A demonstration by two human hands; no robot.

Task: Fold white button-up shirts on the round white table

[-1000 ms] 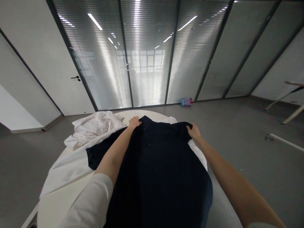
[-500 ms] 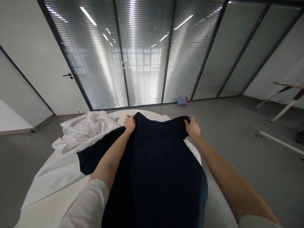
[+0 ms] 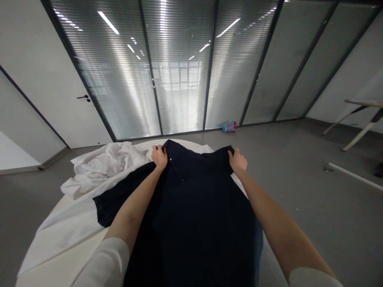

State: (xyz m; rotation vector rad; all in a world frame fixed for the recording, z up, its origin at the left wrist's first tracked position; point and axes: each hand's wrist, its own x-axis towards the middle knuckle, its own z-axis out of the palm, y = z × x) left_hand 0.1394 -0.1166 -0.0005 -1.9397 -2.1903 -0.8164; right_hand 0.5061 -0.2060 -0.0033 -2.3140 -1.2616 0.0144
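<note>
A dark navy shirt with small buttons is spread over a round white table, its near part reaching toward me past the bottom of the view. One sleeve lies out to the left over white cloth. My left hand is closed on the shirt's upper left corner by the collar. At the upper right corner, my right hand pinches the fabric. Between both hands the top edge hangs in a shallow sag. Under and beside the shirt are crumpled white cloths.
A pink and blue container lies on the grey floor by the glass partition. To the right are a wooden-legged table and a white metal bar. A white door is at the left.
Both hands have shifted slightly left in view, carrying the shirt's top edge with them. The grips look the same, and the left sleeve has slid a little left and down.
</note>
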